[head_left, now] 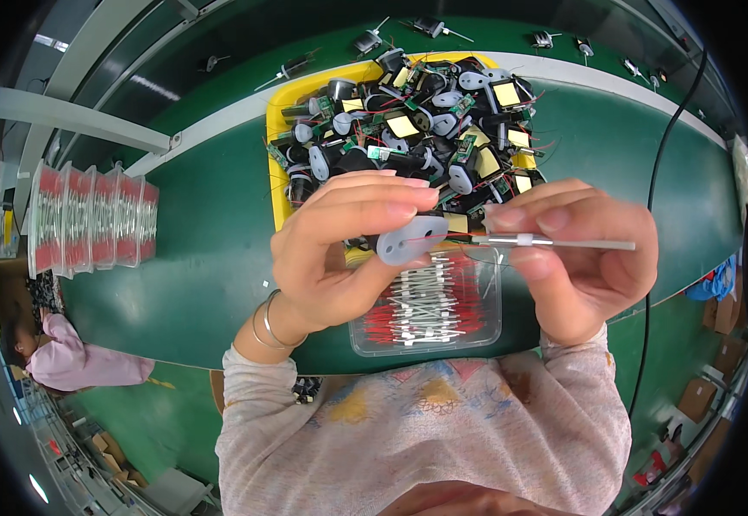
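Grey part (411, 240) pinched in left hand (339, 249) fingers, metal rod (563, 244) gripped by right hand (584, 258) fingers

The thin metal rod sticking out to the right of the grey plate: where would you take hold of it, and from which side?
Grip the metal rod on its bare length right of the white sleeve, coming from the right, pinching above and below. It lies level and its free end is clear there. The right hand covers the sleeve end, and the left hand holds the grey plate.
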Motion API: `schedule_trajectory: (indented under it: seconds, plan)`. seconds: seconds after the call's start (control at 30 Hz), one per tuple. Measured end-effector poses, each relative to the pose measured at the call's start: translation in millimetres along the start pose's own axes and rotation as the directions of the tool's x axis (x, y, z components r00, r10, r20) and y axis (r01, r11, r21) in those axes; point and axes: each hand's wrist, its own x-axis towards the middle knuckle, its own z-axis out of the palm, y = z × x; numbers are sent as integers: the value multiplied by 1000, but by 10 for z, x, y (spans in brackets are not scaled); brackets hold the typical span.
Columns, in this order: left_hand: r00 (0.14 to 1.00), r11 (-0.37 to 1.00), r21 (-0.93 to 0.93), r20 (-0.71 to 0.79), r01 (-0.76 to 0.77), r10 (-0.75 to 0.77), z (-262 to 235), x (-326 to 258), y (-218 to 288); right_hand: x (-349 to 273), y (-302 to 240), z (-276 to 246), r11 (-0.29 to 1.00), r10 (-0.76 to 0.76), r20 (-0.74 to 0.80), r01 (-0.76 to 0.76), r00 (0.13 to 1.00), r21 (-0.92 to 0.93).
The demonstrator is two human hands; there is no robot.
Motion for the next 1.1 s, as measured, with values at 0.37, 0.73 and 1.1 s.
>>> schedule_trajectory:
  seconds: [0.37,0.73,1.1]
  plan:
    - [1000,978,207,9,18,-20,-42,-15,26,-16,-60,33,924,-278,95,293,956,-248]
    - [1000,957,290,-13,20,-17,-33,6,41,-29,-15,23,905,-307,109,326,945,-275]
    - [999,953,299,-29,45,-38,-57,-8,43,-62,26,118,831,-424,80,423,902,-361]
